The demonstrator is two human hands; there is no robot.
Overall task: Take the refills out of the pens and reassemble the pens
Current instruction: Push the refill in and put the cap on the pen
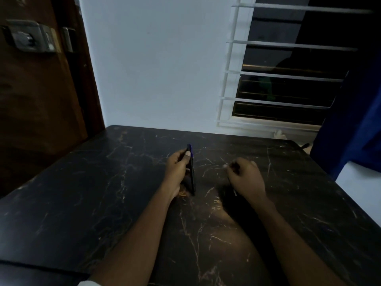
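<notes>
A: Above a dark marbled table (103, 193), the left hand (178, 170) grips a dark pen (192, 172) with a blue end, thumb pressed on its barrel.

B: The right hand (246, 178) is curled; a thin pale piece (235, 192) pokes out beneath it; what it is, cannot tell.

Contents of the curled right hand (246, 177), too dim and small to identify.
</notes>
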